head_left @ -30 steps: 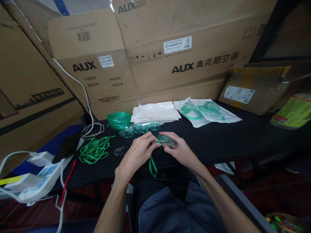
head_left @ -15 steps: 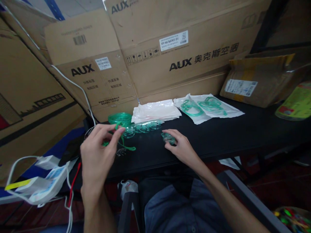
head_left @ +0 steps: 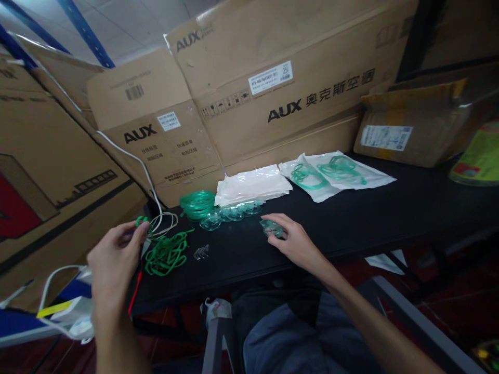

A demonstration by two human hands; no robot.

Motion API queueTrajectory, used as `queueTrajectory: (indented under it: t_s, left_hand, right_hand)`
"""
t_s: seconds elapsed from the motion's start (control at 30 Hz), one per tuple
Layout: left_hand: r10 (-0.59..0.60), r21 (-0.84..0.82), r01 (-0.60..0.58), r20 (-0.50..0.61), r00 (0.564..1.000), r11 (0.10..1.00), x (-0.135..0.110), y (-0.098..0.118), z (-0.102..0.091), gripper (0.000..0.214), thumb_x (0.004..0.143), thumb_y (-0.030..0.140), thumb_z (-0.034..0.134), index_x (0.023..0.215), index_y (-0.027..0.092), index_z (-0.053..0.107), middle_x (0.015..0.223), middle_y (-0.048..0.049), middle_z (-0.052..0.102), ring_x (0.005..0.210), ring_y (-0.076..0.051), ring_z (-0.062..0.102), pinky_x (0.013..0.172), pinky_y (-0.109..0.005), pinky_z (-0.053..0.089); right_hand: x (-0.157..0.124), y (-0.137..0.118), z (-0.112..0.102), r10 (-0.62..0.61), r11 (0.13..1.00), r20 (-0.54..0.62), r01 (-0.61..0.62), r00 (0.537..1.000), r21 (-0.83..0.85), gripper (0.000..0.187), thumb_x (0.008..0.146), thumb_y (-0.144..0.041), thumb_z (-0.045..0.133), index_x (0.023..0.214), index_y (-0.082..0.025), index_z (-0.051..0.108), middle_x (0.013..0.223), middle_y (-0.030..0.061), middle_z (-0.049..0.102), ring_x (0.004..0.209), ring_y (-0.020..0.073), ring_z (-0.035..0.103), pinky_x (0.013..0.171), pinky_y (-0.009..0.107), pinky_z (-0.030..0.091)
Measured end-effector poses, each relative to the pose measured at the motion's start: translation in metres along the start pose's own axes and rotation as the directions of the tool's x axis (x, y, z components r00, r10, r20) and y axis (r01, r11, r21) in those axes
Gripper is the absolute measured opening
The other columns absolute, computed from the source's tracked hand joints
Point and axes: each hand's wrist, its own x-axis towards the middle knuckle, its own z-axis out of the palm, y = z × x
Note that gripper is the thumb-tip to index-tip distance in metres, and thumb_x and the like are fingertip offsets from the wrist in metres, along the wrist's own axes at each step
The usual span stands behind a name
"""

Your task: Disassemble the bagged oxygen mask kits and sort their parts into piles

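Observation:
At the left end of the table, my left hand is closed in a pinch on a green elastic strap. Beside it lies a tangled pile of the same green straps. My right hand has its fingers around a clear, greenish plastic mask, partly covered by the fingers, near the table's middle. Between the hands are several small metal strips. Behind them, a row of clear plastic masks sits next to coiled green tubing.
White pouches are stacked at the back, beside pouches with green tubing. Large cardboard sheets stand behind the black table. A cardboard box is at the right. White cables run down at the left.
My left hand has moved left and down with the green strap, away from the masks, uncovering the strap pile. The right hand keeps its hold on the mask. The view has shifted slightly.

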Motion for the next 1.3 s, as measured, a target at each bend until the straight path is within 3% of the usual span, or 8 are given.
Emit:
queueTrajectory:
  t_s: [0.17,0.37,0.57,0.73,0.83,1.0,1.13,1.3]
  left_hand:
    - [-0.097,0.326,-0.031,0.368,0.925,0.945,0.011,-0.037,0.022,0.051,0.091,0.06,0.051,0.115,0.022,0.075,0.098,-0.0138,0.078,0.103,-0.042,0.07,0.081,-0.048,0.053]
    - [-0.072,0.359,-0.053,0.327,0.942,0.932,0.008,-0.039,0.025,0.059,0.093,0.063,0.045,0.126,0.022,0.072,0.106,-0.0156,0.077,0.107,-0.042,0.068,0.083,-0.047,0.051]
    - [0.076,0.002,-0.082,0.347,0.935,0.997,-0.017,0.012,0.039,0.05,0.087,0.061,0.056,0.114,0.024,0.076,0.11,-0.007,0.077,0.097,-0.029,0.071,0.084,-0.036,0.053]
    - [0.353,-0.39,-0.138,0.559,0.75,0.911,-0.059,0.087,0.075,0.044,0.092,0.06,0.055,0.101,0.026,0.08,0.103,-0.0022,0.079,0.092,-0.024,0.071,0.085,-0.031,0.051]
    - [0.45,-0.48,-0.171,0.558,0.698,0.861,-0.073,0.116,0.101,0.043,0.092,0.061,0.057,0.101,0.026,0.081,0.1,-0.0031,0.08,0.088,-0.024,0.071,0.082,-0.032,0.051]
    - [0.384,-0.533,-0.046,0.543,0.747,0.845,-0.072,0.116,0.133,0.04,0.089,0.057,0.063,0.099,0.023,0.08,0.094,-0.0034,0.079,0.082,-0.022,0.07,0.076,-0.03,0.051]
    - [0.338,-0.669,0.155,0.545,0.767,0.727,-0.065,0.1,0.143,0.026,0.089,0.039,0.064,0.098,0.02,0.078,0.103,-0.0035,0.078,0.097,-0.021,0.069,0.09,-0.03,0.049]
    - [0.333,-0.693,0.271,0.605,0.723,0.668,-0.063,0.097,0.146,0.028,0.089,0.036,0.061,0.101,0.016,0.078,0.101,-0.0057,0.078,0.096,-0.021,0.069,0.088,-0.031,0.05]
  right_hand:
    - [0.001,0.001,0.0,0.003,1.0,-0.001,-0.003,1.0,0.026,0.041,0.079,-0.015,0.062,0.117,-0.023,0.073,0.121,0.0083,0.068,0.11,0.0226,0.066,0.085,0.03,0.057]
    - [0.0,0.001,0.0,0.018,0.997,0.021,-0.02,1.0,0.078,0.038,0.081,-0.018,0.064,0.118,-0.024,0.073,0.122,0.0084,0.067,0.111,0.022,0.066,0.084,0.029,0.058]
    - [-0.001,0.002,0.001,0.018,0.984,0.089,-0.033,0.996,0.174,0.048,0.081,-0.02,0.066,0.128,-0.023,0.067,0.126,0.0085,0.061,0.114,0.0199,0.065,0.092,0.03,0.059]
    - [-0.002,0.005,0.001,0.001,0.973,0.129,-0.031,0.992,0.229,0.056,0.08,-0.017,0.065,0.135,-0.028,0.061,0.136,0.007,0.054,0.121,0.0194,0.063,0.101,0.032,0.056]
    - [-0.003,0.008,0.0,-0.005,0.976,0.135,-0.025,0.991,0.217,0.065,0.079,-0.01,0.059,0.14,-0.032,0.058,0.147,0.0064,0.048,0.135,0.0213,0.054,0.107,0.035,0.052]
    - [-0.004,0.011,-0.001,-0.044,0.989,0.115,0.028,0.992,0.145,0.069,0.082,-0.007,0.052,0.147,-0.032,0.053,0.16,0.0046,0.039,0.147,0.0225,0.041,0.116,0.04,0.044]
    - [-0.004,0.006,0.0,-0.057,0.995,0.099,0.049,0.994,0.083,0.047,0.093,-0.019,0.055,0.139,-0.029,0.061,0.149,0.0072,0.054,0.134,0.0221,0.056,0.11,0.038,0.05]
    - [-0.001,0.001,-0.001,-0.031,0.999,0.005,0.031,1.0,-0.011,0.043,0.094,-0.034,0.064,0.135,-0.026,0.062,0.144,0.0091,0.058,0.132,0.0248,0.056,0.109,0.04,0.049]
